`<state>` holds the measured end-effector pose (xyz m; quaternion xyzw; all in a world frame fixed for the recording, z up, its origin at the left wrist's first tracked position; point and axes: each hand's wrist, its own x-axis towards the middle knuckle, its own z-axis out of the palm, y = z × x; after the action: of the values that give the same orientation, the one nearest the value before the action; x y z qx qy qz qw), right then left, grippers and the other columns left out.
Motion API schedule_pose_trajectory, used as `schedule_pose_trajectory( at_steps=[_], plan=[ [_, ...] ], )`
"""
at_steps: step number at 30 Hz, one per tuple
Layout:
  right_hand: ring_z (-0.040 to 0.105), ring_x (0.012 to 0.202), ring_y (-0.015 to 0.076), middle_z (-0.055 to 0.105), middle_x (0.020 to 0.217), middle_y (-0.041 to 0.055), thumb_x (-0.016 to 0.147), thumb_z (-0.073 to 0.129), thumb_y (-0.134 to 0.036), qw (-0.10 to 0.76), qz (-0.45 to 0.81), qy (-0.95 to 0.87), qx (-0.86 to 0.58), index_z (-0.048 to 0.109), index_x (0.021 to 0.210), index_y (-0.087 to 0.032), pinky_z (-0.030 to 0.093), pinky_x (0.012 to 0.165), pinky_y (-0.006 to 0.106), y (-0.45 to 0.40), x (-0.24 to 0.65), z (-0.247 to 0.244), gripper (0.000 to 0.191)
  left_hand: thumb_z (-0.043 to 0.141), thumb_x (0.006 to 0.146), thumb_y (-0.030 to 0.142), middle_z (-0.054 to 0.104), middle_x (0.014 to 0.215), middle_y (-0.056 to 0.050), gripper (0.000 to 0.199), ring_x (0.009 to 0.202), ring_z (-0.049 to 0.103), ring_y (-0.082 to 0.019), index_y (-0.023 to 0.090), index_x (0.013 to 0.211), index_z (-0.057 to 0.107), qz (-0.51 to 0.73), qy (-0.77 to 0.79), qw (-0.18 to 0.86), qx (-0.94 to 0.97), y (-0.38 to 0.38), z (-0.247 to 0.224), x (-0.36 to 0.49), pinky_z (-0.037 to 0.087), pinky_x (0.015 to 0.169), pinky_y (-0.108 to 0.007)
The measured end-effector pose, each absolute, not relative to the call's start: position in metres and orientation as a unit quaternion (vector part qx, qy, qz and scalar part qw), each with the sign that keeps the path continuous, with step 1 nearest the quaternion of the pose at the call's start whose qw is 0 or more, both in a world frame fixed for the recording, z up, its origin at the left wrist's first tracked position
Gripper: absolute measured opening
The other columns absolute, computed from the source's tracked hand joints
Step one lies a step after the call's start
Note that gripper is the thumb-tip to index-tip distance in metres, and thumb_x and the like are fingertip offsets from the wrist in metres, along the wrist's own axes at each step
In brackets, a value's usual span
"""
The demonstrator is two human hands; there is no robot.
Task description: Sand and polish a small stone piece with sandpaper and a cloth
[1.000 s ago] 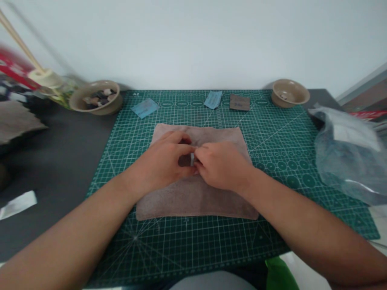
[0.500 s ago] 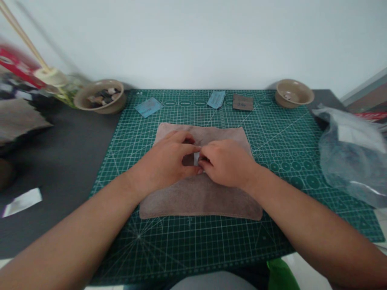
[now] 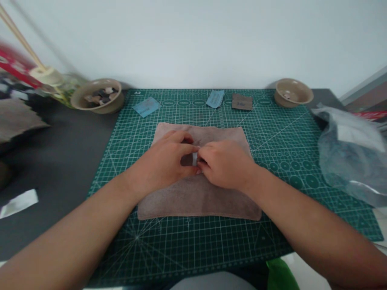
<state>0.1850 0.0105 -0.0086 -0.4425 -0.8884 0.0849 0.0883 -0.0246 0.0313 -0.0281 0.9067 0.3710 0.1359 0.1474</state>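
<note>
My left hand [image 3: 161, 161] and my right hand [image 3: 225, 165] meet over a folded brownish-pink terry towel [image 3: 196, 203] lying on a green cutting mat [image 3: 184, 249]. Between their fingertips stands a small white strip [image 3: 195, 158], pinched from both sides. Its lower end and whatever it joins are hidden by my fingers. A dark gap or fold in the towel shows under my left palm. Both wrists rest low, close to the cloth.
Along the mat's far edge lie two blue fabric swatches [image 3: 146, 106] [image 3: 215, 98] and a brown swatch [image 3: 242, 102]. Tan bowls [image 3: 96, 96] [image 3: 293, 92] stand at the back, one holding dark and pale pieces. A clear plastic bag [image 3: 347, 155] lies at right.
My hands stay close together on the white strip with only slight finger shifts. The whole scene has shifted slightly in view as my head moved.
</note>
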Motion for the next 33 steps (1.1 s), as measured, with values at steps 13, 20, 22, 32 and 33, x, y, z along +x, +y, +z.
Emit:
schedule_pose_trajectory(
  at_steps=[13, 20, 22, 32, 33],
  plan=[
    [0.066, 0.075, 0.0237, 0.076, 0.085, 0.0128, 0.091, 0.054, -0.027, 0.094, 0.091, -0.871, -0.474, 0.075, 0.082, -0.013, 0.035, 0.065, 0.035, 0.008, 0.185, -0.008, 0.026, 0.075, 0.083, 0.047, 0.063, 0.128, -0.009, 0.041, 0.119, 0.060, -0.033, 0.028, 0.120, 0.074, 0.121, 0.384, 0.149, 0.903, 0.030, -0.026, -0.025, 0.051, 0.104, -0.051],
    [0.061, 0.067, 0.0150, 0.072, 0.070, 0.0037, 0.086, 0.066, -0.028, 0.256, 0.251, -0.779, -0.515, 0.077, 0.080, -0.015, 0.038, 0.062, 0.029, 0.016, 0.199, -0.002, 0.018, 0.078, 0.078, 0.048, 0.063, 0.130, -0.008, 0.051, 0.121, 0.060, -0.033, 0.028, 0.125, 0.070, 0.131, 0.393, 0.163, 0.896, 0.028, -0.022, -0.021, 0.051, 0.106, -0.050],
    [0.056, 0.056, 0.0105, 0.068, 0.064, 0.0002, 0.084, 0.069, -0.032, 0.342, 0.399, -0.682, -0.509, 0.077, 0.082, -0.015, 0.038, 0.054, 0.025, 0.018, 0.203, 0.002, 0.019, 0.078, 0.079, 0.046, 0.063, 0.128, -0.008, 0.053, 0.120, 0.061, -0.031, 0.026, 0.127, 0.068, 0.166, 0.390, 0.168, 0.890, 0.025, -0.019, -0.018, 0.052, 0.104, -0.049],
    [0.038, 0.036, 0.0027, 0.058, 0.051, -0.0042, 0.078, 0.078, -0.040, 0.295, 0.770, -0.443, -0.353, 0.063, 0.070, -0.013, 0.024, 0.031, 0.014, 0.009, 0.194, 0.007, 0.032, 0.076, 0.088, 0.023, 0.072, 0.102, -0.006, 0.027, 0.094, 0.070, -0.017, 0.021, 0.113, 0.068, 0.403, 0.255, 0.082, 0.875, 0.010, -0.003, -0.013, 0.062, 0.082, -0.031],
    [0.038, 0.036, 0.0025, 0.058, 0.051, -0.0041, 0.078, 0.078, -0.041, 0.292, 0.778, -0.437, -0.345, 0.064, 0.070, -0.012, 0.024, 0.031, 0.013, 0.008, 0.194, 0.007, 0.033, 0.076, 0.087, 0.023, 0.072, 0.102, -0.006, 0.027, 0.093, 0.071, -0.017, 0.021, 0.113, 0.068, 0.406, 0.255, 0.077, 0.874, 0.008, -0.002, -0.013, 0.062, 0.080, -0.030]
  ],
)
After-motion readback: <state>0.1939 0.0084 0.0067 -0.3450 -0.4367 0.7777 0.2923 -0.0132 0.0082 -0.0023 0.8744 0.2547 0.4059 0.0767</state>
